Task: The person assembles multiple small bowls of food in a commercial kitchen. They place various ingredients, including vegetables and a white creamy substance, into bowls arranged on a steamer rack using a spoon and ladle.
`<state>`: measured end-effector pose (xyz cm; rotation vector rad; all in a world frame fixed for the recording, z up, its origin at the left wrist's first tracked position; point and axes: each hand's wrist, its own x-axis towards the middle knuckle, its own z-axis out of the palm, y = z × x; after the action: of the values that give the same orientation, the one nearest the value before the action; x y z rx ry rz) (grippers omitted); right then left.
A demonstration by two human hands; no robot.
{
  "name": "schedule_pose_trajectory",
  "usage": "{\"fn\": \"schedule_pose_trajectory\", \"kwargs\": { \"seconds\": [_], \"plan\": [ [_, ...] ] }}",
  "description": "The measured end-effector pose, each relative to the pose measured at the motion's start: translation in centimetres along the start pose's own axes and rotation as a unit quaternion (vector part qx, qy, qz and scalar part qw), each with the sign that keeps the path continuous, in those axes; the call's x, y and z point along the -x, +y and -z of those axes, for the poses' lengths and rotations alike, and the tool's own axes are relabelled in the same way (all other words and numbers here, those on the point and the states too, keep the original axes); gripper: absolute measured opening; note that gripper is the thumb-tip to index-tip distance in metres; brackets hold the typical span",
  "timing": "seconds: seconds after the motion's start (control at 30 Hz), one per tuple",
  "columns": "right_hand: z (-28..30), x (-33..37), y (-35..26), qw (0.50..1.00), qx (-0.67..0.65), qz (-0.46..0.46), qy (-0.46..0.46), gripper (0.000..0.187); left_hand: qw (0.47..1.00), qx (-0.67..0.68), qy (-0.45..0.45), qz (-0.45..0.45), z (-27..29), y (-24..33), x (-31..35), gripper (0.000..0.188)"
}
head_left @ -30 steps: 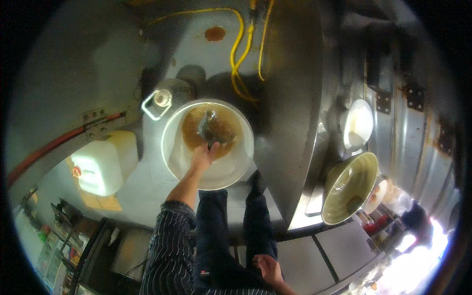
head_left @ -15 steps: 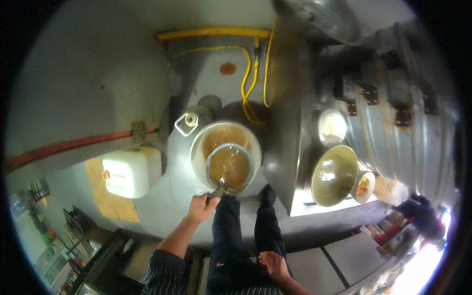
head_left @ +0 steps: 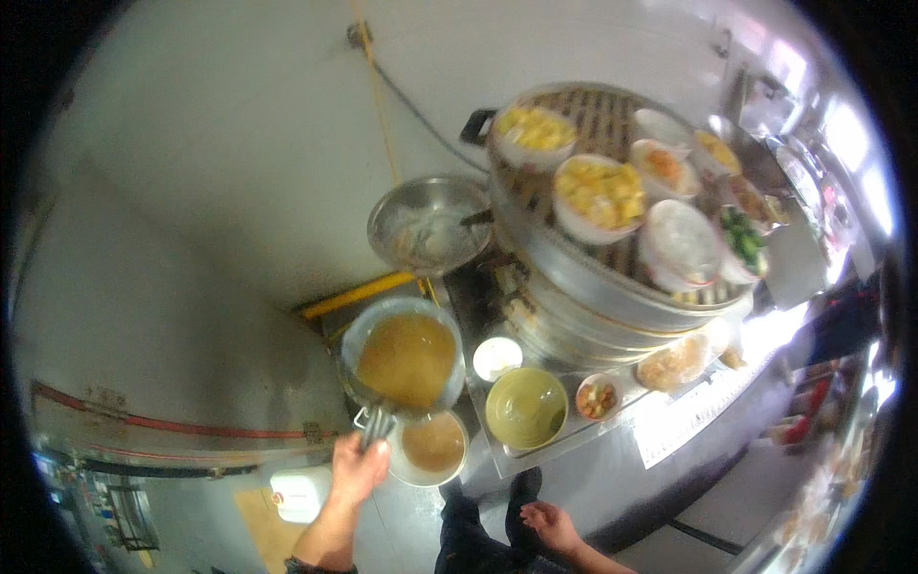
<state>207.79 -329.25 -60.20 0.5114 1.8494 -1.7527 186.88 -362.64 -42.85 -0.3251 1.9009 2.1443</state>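
Note:
In my left hand (head_left: 360, 467) is the ridged handle of a large metal dipper (head_left: 352, 342), its fingers closed around it. Brown, broth-like liquid (head_left: 406, 359) fills much of the dipper's bowl. Beneath and nearer to me stands a white bucket (head_left: 458, 467) with more of the brown liquid inside; the dipper covers part of its far rim. Low in the view, beside my legs, my right hand (head_left: 547, 524) is open and holds nothing, its fingers loosely bent.
A steel bowl (head_left: 430, 225) sits beyond the dipper. To the right rises a stacked steamer (head_left: 612, 277) topped with several food bowls. The counter holds a yellow-green bowl (head_left: 526, 408), a white bowl (head_left: 497, 358) and a small food bowl (head_left: 598, 397). A white jerrycan (head_left: 298, 495) stands at left.
My left hand has lifted the dipper, with liquid in it, up out of the bucket. The view has tilted up, bringing the steamer and steel bowl into sight.

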Motion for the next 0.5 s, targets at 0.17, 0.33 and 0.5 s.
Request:
{"fn": "schedule_pose_trajectory", "kwargs": {
  "seconds": [0.17, 0.33, 0.5],
  "plan": [
    [7.7, 1.7, -1.9, 0.991, -0.011, 0.087, 0.101, 0.03, 0.999, 0.004, 0.047, -0.002, -9.4, 13.4, -4.3, 0.028],
    [13.1, 4.1, -4.4, 0.98, -0.073, 0.094, 0.161, 0.027, 0.993, -0.064, -0.008, -0.098, -15.5, 22.8, -8.6, 0.037],
    [14.8, 4.7, -7.3, 0.975, -0.033, 0.128, 0.181, 0.027, 0.967, -0.211, -0.005, -0.14, -18.2, 27.5, -13.4, 0.041]
  ]
}}
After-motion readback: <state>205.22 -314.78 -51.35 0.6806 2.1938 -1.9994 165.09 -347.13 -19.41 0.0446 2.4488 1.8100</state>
